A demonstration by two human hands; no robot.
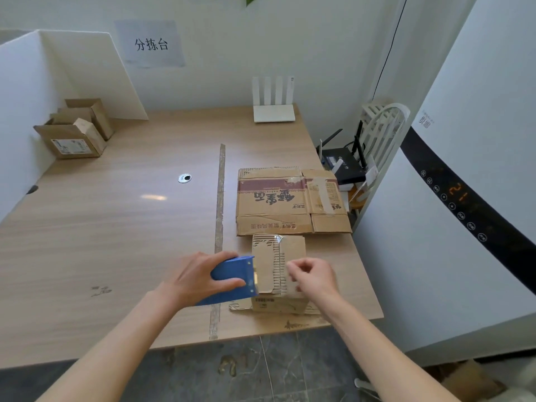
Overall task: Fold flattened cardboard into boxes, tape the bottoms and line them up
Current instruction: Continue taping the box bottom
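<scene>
Head view shows the left hand [200, 278] gripping a blue tape dispenser [232, 281] against the small box [278, 268] near the desk's [116, 213] front edge, right hand [311, 278] pinching its flap (light, crushable cardboard, best held by the edges).

Both hands [203, 277] curled (gripping)

A small office corner is serving as a parcel sorting station: a paper sign [150, 44] reading "分拣台" is hanging on the white wall above a wood-grain table [116, 216]. Flattened cardboard [290, 201] is lying on the table near a blue tape dispenser [232, 278], and small folded boxes [75, 129] are standing by a white partition [87, 74]. A white router [274, 104] is sitting at the wall, a black router [343, 163] beside a tall air conditioner [464, 198].
</scene>
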